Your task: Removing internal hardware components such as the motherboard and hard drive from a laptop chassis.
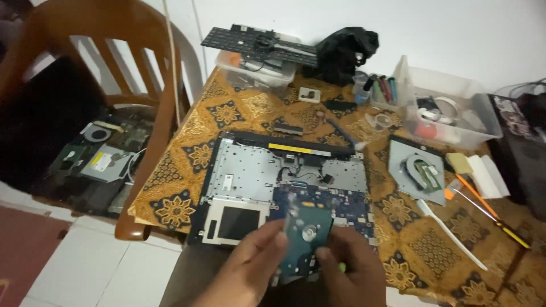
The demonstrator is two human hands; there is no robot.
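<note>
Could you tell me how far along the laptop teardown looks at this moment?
Done: the opened black laptop chassis lies with its board exposed and the black keyboard set aside. In hand: left hand and right hand hold the teal-backed hard drive above it. Left: the blue mainboard remains seated.

Wall: a plain white wall is seen behind the table, evenly lit.
Table: the table is covered by a golden-brown batik cloth patterned with dark medallions.
Chair: a brown wooden chair with a slatted back is placed at the table's left edge.
Floor: white tiles are laid below; a red mat is seen at the lower left corner.
Light: soft indoor light is cast, with shadow under the chair.
</note>
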